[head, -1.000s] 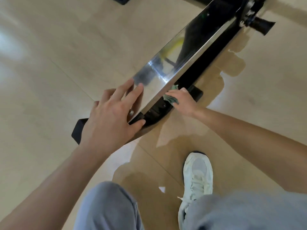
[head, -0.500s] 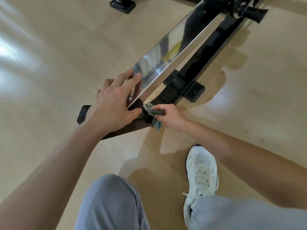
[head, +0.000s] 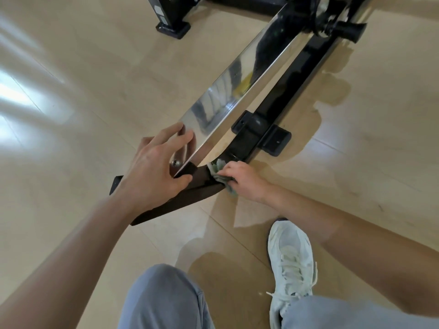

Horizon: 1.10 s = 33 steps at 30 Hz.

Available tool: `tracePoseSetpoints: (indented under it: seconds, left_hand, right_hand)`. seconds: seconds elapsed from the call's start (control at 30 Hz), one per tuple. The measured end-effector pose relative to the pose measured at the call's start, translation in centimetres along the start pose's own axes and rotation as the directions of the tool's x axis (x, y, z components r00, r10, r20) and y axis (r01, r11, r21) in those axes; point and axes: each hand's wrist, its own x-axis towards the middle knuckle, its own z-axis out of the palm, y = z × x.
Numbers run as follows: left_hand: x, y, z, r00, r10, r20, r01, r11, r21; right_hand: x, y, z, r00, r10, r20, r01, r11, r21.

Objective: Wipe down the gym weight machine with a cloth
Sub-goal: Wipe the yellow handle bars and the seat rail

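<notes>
The gym machine has a long shiny metal rail (head: 237,91) over a black frame beam (head: 292,91), ending in a dark floor foot bar (head: 180,200). My left hand (head: 154,172) rests on the rail's near end, fingers spread and mostly straight, thumb against the black end cap. A crumpled green cloth (head: 219,174) is gripped in my right hand (head: 244,180), which presses it against the foot bar's right end where the frame beam meets it. Most of the cloth is hidden under the fingers.
A black bracket (head: 273,138) sticks out from the frame beam just beyond my right hand. Another black machine leg (head: 173,27) stands at the top. My white sneaker (head: 291,264) and grey-trousered knees are on the glossy wooden floor near the foot bar.
My right hand has slid the cloth from the frame beam by the bracket back toward me, onto the foot bar's end. My left hand has stayed on the rail's end.
</notes>
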Motion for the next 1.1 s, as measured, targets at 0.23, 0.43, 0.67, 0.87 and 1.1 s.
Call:
tracePoseSetpoints:
  seconds: [0.23, 0.43, 0.67, 0.87, 1.1]
  left_hand:
    - [0.0, 0.1, -0.4, 1.0, -0.016, 0.015, 0.017, 1.0, -0.019]
    - [-0.1, 0.0, -0.5, 0.998, -0.053, 0.021, 0.053, 0.999, -0.014]
    - [2.5, 2.2, -1.8, 0.978, -0.197, -0.07, 0.186, 0.971, -0.148]
    - [13.2, 7.0, -1.5, 0.994, -0.067, -0.09, 0.065, 0.998, -0.023]
    - [20.7, 8.8, 1.6, 0.994, 0.099, -0.056, -0.091, 0.988, 0.126]
  right_hand:
    - [2.8, 6.0, -2.6, 0.999, -0.005, 0.04, 0.02, 0.926, -0.378]
    - [4.2, 8.0, -6.9, 0.98, 0.161, -0.119, -0.197, 0.879, -0.434]
    - [3.7, 8.8, -6.4, 0.976, 0.129, -0.174, -0.204, 0.82, -0.535]
    - [3.7, 9.6, -5.0, 0.999, -0.014, 0.04, 0.035, 0.787, -0.616]
    - [3.3, 12.4, -7.9, 0.996, 0.044, -0.083, -0.086, 0.779, -0.621]
